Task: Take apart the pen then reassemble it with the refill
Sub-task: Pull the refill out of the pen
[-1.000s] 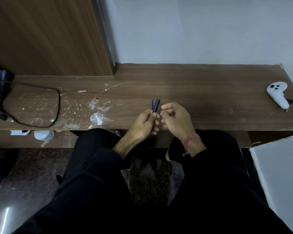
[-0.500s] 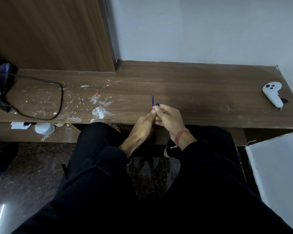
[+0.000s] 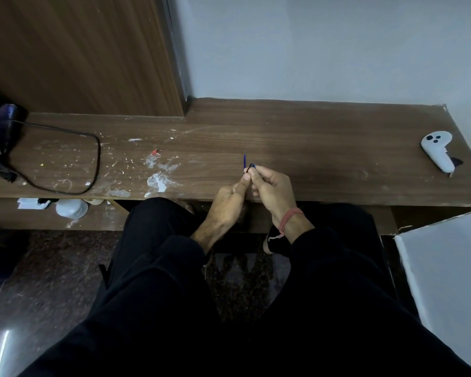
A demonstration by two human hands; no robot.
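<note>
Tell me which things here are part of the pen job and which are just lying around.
Part of the job:
thin blue refill, in the left hand
dark pen barrel, in the right hand

Lying about:
white controller
black cable
dark bag
white paint smears

Seen from above, a seated person's left hand [image 3: 230,201] and right hand [image 3: 272,186] meet over a wooden desk's [image 3: 324,148] near edge, pinching a thin blue refill [image 3: 244,161] and dark pen barrel [image 3: 251,166]. A white controller [image 3: 437,153] lies far right.
</note>
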